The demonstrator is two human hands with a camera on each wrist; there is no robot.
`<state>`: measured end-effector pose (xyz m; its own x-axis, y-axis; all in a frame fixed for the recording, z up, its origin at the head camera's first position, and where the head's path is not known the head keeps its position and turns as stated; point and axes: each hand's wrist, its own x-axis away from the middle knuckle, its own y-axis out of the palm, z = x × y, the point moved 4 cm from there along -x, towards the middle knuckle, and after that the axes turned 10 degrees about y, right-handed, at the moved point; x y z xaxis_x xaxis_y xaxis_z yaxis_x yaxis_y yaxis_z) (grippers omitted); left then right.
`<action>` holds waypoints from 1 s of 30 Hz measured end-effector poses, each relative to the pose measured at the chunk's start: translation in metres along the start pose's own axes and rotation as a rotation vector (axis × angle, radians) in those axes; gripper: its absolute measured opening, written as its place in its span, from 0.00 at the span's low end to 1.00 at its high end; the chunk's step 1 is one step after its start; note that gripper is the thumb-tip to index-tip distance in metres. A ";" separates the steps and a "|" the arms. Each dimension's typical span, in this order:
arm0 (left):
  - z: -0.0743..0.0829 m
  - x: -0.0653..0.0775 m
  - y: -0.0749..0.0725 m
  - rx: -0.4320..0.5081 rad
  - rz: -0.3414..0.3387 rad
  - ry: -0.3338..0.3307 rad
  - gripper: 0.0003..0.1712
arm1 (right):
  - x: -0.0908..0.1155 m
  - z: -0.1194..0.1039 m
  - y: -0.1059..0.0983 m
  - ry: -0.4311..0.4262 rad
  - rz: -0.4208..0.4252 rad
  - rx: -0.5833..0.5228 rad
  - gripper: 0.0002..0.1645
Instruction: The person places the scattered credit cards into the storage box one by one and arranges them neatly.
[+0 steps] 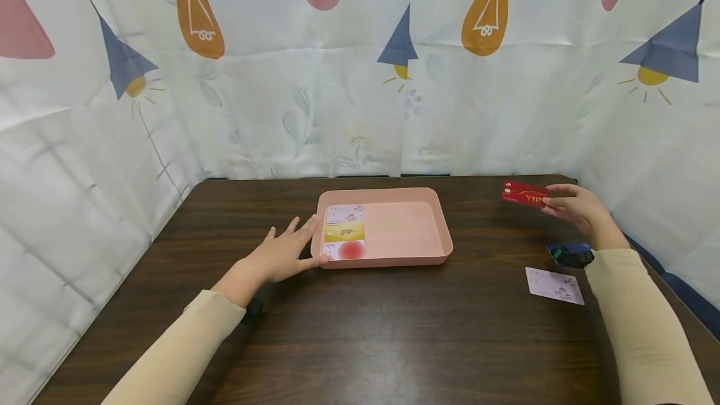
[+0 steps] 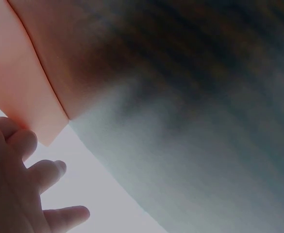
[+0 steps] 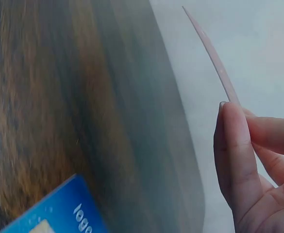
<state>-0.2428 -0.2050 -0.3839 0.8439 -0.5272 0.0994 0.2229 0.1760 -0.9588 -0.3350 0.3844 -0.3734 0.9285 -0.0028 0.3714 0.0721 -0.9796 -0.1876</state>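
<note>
A red VIP card is pinched between the thumb and fingers of my right hand, raised over the right back of the table. Seen edge-on in the right wrist view, the card looks thin and slightly bent. My left hand rests with spread fingers at the left edge of a pink tray. Inside the tray, along its left side, lie a pinkish-white card, a yellow card and a white card with a red circle, one below another.
Beneath my right wrist lies a blue card, partly hidden by a black wrist strap. In front of it is a pale pink card. All stand on a dark wooden table, with a patterned curtain around its back and sides.
</note>
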 end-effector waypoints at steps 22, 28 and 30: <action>0.001 0.002 -0.002 -0.004 -0.005 -0.012 0.62 | 0.009 -0.027 0.060 -0.105 -0.135 0.082 0.32; 0.002 0.002 -0.002 0.000 -0.002 -0.005 0.61 | 0.012 -0.030 0.084 -0.116 -0.187 0.094 0.35; 0.002 0.002 -0.002 0.000 0.000 0.000 0.61 | 0.014 -0.031 0.092 -0.117 -0.200 0.092 0.35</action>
<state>-0.2407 -0.2042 -0.3813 0.8439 -0.5273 0.0992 0.2228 0.1762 -0.9588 -0.3270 0.2884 -0.3572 0.9279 0.2175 0.3029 0.2864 -0.9358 -0.2054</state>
